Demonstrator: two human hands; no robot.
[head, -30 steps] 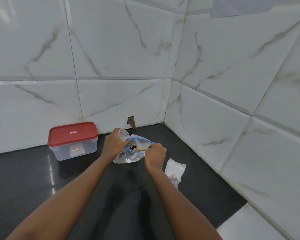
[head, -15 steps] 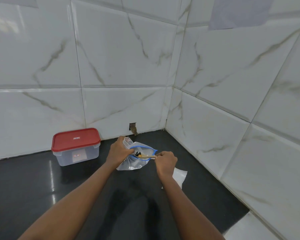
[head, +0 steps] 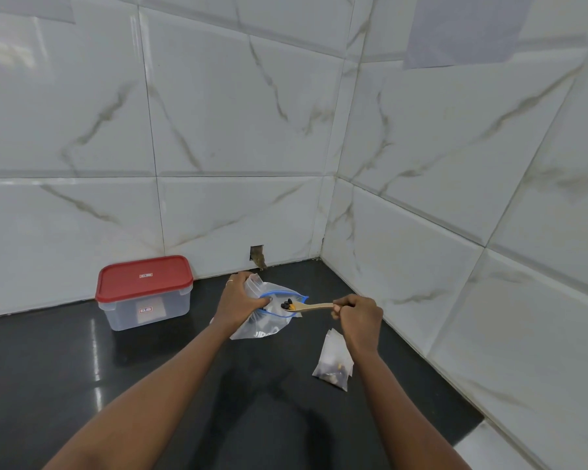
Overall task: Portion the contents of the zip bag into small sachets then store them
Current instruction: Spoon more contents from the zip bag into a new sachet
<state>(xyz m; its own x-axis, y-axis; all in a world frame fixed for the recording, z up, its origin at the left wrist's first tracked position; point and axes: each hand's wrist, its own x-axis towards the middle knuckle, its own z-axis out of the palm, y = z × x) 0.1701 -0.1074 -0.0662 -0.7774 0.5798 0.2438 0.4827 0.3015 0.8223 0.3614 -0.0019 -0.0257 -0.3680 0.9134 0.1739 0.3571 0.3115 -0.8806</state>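
Left hand [head: 238,300] is curled on the mouth of the clear, blue-rimmed plastic zip bag [head: 269,322], which is held open for scooping. A small clear sachet [head: 253,283] seems pinched alongside. A wooden spoon [head: 311,306], loaded with dark bits, is pinched by the right hand [head: 358,317] over the bag. Filled crinkly sachets [head: 333,362] are parked right of the bag; a red-lidded translucent box [head: 145,293] sits to its left, lid on.

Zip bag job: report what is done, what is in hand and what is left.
Done: at least one filled sachet lies on the counter. In hand: the left hand grips the zip bag and a small clear sachet; the right hand holds a wooden spoon loaded with dark bits over the bag's mouth. Left: fill that sachet and store them; the red-lidded container stands closed.
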